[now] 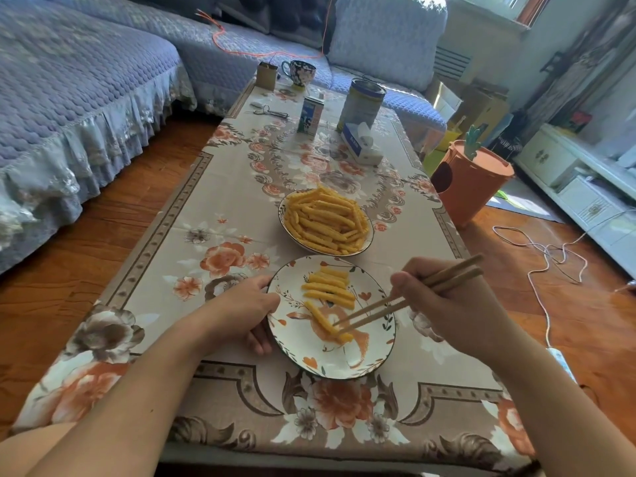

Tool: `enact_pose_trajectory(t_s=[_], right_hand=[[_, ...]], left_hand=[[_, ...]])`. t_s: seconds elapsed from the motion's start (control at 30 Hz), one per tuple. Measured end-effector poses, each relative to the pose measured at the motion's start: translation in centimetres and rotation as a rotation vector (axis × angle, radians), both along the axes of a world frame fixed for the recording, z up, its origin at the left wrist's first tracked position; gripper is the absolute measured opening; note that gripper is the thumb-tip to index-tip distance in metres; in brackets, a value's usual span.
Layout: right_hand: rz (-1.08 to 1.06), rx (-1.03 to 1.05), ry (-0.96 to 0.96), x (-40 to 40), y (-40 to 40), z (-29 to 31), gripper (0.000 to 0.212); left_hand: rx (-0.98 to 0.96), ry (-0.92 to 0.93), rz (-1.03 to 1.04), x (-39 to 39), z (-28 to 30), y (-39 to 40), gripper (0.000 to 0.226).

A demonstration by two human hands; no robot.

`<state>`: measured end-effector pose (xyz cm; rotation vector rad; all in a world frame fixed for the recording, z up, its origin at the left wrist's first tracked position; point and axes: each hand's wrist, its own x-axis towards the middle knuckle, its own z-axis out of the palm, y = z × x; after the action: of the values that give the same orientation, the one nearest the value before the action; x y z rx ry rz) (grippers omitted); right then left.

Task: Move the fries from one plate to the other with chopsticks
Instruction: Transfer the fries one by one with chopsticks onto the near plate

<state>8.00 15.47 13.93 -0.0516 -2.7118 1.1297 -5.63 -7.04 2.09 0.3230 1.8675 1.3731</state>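
Head view: one camera, looking down on both hands.
Right hand: pinches the chopsticks, tips closed on the near end of a fry lying on the near plate.
Left hand: grips that plate's left rim.
Far plate: piled with fries.
Handling: probably light, stiff, ridged, brittle; best pinched mid-length, gently.
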Motion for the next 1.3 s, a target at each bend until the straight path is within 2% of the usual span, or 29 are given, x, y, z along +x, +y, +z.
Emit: enact_pose_trajectory(t_s=[0.2,0.4,0.57,0.7,0.77,0.9,1.0,1.1,1.17,1.2,1.3], right_hand=[[-0.055,-0.104,-0.037,-0.2,0.3,0.3,0.043],[-0.102,-0.211,-0.042,-0.2,0.3,-0.3,0.041],[-0.067,-0.280,-0.127,-0.2,0.6,-0.4,0.040],[-0.152,-0.324,0.001,-0.2,0.9,-0.5,0.042],[-0.170,-0.306,0.030,-0.3,1.0,-0.7,0.041],[-0.173,-0.262,-0.030,-0.4,0.6,-1.2,0.044],[-0.146,-0.226,0.047,-0.2,0.4,-1.3,0.044],[0.028,0.040,0.168,0.5,0.4,-1.9,0.042],[0.117,0.229,0.183,1.0,0.6,-2.5,0.040],[0.131,0.260,0.174,1.2,0.7,-2.6,0.041],[0.100,0.113,0.152,1.7,1.1,-2.0,0.042]], left_hand=[[0.007,-0.008,-0.002,-0.1,-0.1,0.0,0.041],[0.005,0.000,-0.005,-0.1,-0.2,0.1,0.043],[0.004,0.002,-0.001,-0.1,-0.3,0.1,0.043],[0.007,0.004,0.001,-0.1,-0.3,0.1,0.042],[0.007,0.003,0.003,-0.1,-0.2,0.1,0.042],[0.010,0.000,0.003,0.0,-0.2,0.1,0.043],[0.008,0.003,0.000,-0.1,-0.2,0.1,0.043],[0.005,0.001,-0.003,-0.1,-0.3,0.1,0.041],[0.007,-0.004,-0.002,-0.1,-0.3,0.1,0.039],[0.008,-0.006,-0.001,-0.2,-0.3,0.0,0.039],[0.006,-0.003,0.001,-0.2,-0.4,0.0,0.039]])
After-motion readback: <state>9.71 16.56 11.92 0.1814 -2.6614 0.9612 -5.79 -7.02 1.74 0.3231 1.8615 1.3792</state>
